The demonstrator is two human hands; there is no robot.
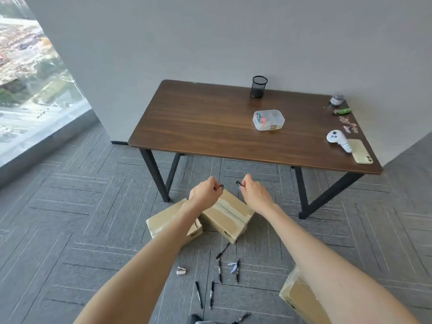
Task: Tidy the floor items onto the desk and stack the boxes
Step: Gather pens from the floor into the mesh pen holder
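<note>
Left hand [205, 192]: a clip [221, 186] is pinched | right hand [255, 195]: a black item [238, 183] is pinched | boxes [228, 217]: laid on the floor [93, 206] before the desk [198, 127] | pens [219, 270]: scattered on the floor near them

Both bare arms reach forward, hands close together, backs up. The left hand [205, 192] pinches a black clip [220, 187] at its fingertips; the right hand [253, 195] likewise pinches a black piece [238, 183].

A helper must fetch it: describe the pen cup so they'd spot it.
Find the brown desk against the wall. Near its back edge stands the black mesh pen cup, the only tall dark thing; the clear box nearby is low.
</note>
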